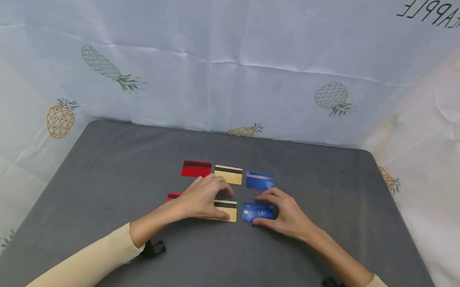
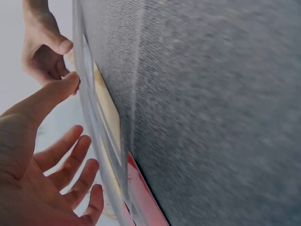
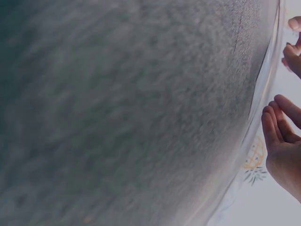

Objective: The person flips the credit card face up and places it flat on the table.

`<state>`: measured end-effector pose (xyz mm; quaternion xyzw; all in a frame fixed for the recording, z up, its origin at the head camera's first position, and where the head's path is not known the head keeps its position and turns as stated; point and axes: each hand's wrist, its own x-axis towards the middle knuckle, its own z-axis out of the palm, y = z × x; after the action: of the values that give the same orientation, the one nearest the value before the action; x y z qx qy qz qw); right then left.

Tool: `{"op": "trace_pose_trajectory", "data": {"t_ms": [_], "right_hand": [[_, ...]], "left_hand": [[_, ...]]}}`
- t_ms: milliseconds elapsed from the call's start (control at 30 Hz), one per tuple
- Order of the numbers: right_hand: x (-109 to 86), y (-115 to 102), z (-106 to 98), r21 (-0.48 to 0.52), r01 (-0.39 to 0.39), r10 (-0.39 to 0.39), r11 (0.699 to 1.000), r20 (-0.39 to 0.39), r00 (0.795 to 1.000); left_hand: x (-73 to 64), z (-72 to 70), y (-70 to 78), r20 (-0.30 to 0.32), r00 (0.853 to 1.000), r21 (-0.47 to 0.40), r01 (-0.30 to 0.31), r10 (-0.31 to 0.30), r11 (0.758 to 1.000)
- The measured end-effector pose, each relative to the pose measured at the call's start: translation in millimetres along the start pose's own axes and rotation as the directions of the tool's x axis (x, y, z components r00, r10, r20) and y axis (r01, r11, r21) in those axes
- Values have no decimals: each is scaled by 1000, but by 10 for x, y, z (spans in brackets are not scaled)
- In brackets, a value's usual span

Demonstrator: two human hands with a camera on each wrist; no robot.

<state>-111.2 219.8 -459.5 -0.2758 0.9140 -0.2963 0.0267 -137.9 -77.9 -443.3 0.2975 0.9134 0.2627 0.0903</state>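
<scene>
Two rows of cards lie on the grey table. In the head view my left hand (image 1: 201, 199) is over the front row, its thumb tip over the front gold card (image 1: 231, 209) and its fingers arched beyond it. That hand partly hides the front red card (image 1: 172, 195). My right hand (image 1: 287, 216) is at the blue VIP card (image 1: 250, 213), thumb by its near edge and fingertips just past its far edge. The left wrist view has the left hand's fingers (image 2: 70, 165) spread and holding nothing. Loosely extended fingers of the right hand (image 3: 284, 141) show in the right wrist view.
Behind them, a red card (image 1: 196, 170), a gold card (image 1: 228, 176) and a blue card (image 1: 257, 182) form the back row. The grey tabletop (image 1: 217, 264) reaches a pineapple-print curtain (image 1: 227, 91) at its far edge. Dark wrist straps sit at both cuffs.
</scene>
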Motion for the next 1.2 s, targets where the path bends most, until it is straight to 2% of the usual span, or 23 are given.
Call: {"op": "trace_pose_trajectory", "data": {"t_ms": [233, 533, 767, 967, 1200], "right_hand": [[99, -76, 52, 9, 7, -7, 1000, 18, 1000], [198, -125, 107, -2, 65, -65, 998, 2, 998], [243, -146, 138, 32, 52, -53, 998, 35, 998], [274, -168, 169, 57, 24, -28, 998, 79, 996], [341, -190, 247, 38, 81, -83, 996, 61, 995]], "left_hand": [[-87, -37, -78, 2, 1000, 0, 28, -28, 1000], [-157, -44, -135, 22, 1000, -13, -7, 7, 1000], [-209, -108, -154, 45, 999, 11, -21, 20, 1000], [-274, -146, -200, 26, 1000, 41, -18, 17, 999], [-332, -139, -273, 1, 1000, 100, -31, 31, 994]]}}
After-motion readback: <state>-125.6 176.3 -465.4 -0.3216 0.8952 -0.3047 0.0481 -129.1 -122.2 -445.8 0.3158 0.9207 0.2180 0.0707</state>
